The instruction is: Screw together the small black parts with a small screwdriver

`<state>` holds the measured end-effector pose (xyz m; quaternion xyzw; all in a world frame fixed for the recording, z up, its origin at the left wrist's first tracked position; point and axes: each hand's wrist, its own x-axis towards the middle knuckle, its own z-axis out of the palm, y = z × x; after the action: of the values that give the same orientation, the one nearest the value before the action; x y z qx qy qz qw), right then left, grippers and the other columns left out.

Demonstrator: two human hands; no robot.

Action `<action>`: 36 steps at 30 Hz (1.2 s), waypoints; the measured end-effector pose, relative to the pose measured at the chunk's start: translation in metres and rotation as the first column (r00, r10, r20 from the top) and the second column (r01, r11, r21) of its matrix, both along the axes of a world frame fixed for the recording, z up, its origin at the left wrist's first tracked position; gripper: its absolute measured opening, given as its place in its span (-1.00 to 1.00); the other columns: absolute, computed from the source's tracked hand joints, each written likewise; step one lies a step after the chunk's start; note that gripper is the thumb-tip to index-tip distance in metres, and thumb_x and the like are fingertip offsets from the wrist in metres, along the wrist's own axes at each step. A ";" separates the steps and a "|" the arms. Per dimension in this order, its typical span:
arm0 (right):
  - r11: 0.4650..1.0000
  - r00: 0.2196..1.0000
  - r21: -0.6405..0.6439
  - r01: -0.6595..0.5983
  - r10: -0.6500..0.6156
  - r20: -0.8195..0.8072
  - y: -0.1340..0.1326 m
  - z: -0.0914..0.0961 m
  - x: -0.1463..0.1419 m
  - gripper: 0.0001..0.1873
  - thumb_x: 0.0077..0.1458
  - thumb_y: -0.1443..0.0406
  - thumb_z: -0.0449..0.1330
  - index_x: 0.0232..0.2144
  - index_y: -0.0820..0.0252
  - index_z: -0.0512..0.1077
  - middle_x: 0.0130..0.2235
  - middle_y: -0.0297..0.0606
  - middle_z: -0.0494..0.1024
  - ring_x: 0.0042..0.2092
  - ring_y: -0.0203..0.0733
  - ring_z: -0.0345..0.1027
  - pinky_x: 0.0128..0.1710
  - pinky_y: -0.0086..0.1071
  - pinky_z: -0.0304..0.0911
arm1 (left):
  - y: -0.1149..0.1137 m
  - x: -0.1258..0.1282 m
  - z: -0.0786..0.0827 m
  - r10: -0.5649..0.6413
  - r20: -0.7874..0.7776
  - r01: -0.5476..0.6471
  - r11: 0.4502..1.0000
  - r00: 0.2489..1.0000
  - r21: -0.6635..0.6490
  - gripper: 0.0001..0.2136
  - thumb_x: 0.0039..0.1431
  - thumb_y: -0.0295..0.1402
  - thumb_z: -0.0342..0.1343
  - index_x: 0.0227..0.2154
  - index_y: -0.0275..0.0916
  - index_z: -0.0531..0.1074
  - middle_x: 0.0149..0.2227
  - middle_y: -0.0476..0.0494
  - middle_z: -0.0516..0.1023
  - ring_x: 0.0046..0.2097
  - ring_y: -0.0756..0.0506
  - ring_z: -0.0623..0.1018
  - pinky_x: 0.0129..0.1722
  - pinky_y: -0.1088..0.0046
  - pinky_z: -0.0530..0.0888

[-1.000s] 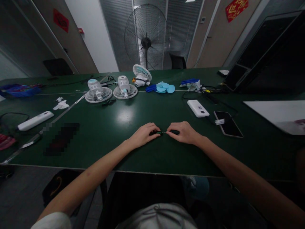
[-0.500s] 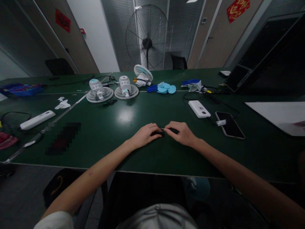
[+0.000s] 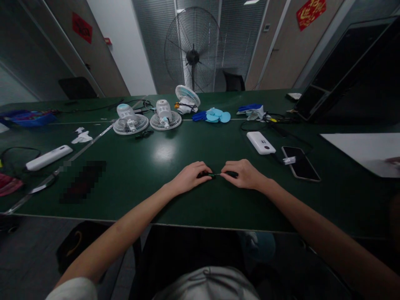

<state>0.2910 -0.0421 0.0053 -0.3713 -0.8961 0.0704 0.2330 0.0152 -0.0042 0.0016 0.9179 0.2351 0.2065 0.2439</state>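
Observation:
My left hand (image 3: 194, 176) rests on the green table, closed around a small dark piece (image 3: 211, 175) with a hint of green at its end. Most of that piece is under my fingers, and I cannot make out its kind. Opposite it, my right hand (image 3: 245, 174) pinches a small screwdriver (image 3: 231, 173) with a black handle. The thin metal shaft points left at the dark piece; whether the tip touches it is too small to tell.
Right of my hands lie a white power bank (image 3: 261, 143) and a phone (image 3: 301, 163). White fans (image 3: 165, 114), blue fan blades (image 3: 218, 115) and blue gloves (image 3: 250, 108) line the back. A white sheet (image 3: 368, 152) lies at right, a long white device (image 3: 49, 158) at left.
My right hand has shifted slightly right, away from my left hand, with the screwdriver. More of its shaft and handle shows. My left hand stays in place.

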 end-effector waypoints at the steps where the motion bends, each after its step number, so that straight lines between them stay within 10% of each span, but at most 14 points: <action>1: 1.000 1.000 0.002 -0.001 0.001 0.007 0.000 0.000 0.001 -0.79 0.34 0.20 0.18 -0.24 0.15 0.58 -0.31 -0.25 0.60 -0.38 -0.23 0.43 -0.35 -0.36 0.21 | 0.000 0.000 0.000 0.000 -0.002 0.000 1.000 1.000 -0.003 -0.77 0.41 -0.20 0.10 -0.03 -0.20 0.50 -0.12 -0.17 0.48 -0.09 -0.12 0.49 -0.09 0.35 0.44; 26: 0.998 0.994 -0.015 0.069 -0.070 -0.085 0.007 -0.004 0.006 -0.79 0.36 0.19 0.18 -0.16 0.15 0.57 -0.22 -0.22 0.64 -0.26 -0.14 0.52 -0.25 -0.29 0.36 | 0.001 -0.015 0.002 -0.004 -0.035 0.006 0.998 0.999 0.059 -0.78 0.44 -0.26 0.05 0.02 -0.20 0.45 -0.03 -0.20 0.48 0.00 -0.14 0.50 0.01 0.31 0.46; 31: 0.997 0.995 -0.033 0.064 -0.066 -0.072 0.006 -0.004 0.008 -0.78 0.38 0.18 0.16 -0.15 0.15 0.57 -0.22 -0.23 0.63 -0.28 -0.17 0.51 -0.27 -0.32 0.35 | 0.022 -0.072 0.002 0.103 -0.085 -0.094 0.990 0.991 0.109 -0.75 0.46 -0.21 -0.01 0.05 -0.16 0.45 0.00 -0.20 0.49 0.02 -0.16 0.51 0.05 0.28 0.45; 36: 0.997 0.996 -0.049 0.062 -0.065 -0.068 0.006 -0.004 0.009 -0.77 0.39 0.18 0.15 -0.10 0.13 0.57 -0.21 -0.23 0.62 -0.27 -0.18 0.50 -0.28 -0.32 0.35 | 0.067 -0.185 -0.004 0.469 -0.097 -0.445 0.874 0.878 0.194 -0.63 0.40 -0.06 0.00 0.04 -0.19 0.49 -0.04 -0.21 0.50 -0.11 -0.17 0.53 -0.08 0.32 0.47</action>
<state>0.3003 -0.0359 0.0011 -0.4024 -0.8733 0.0967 0.2571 -0.1694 0.0624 -0.0020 0.8655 0.4443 0.2118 0.0936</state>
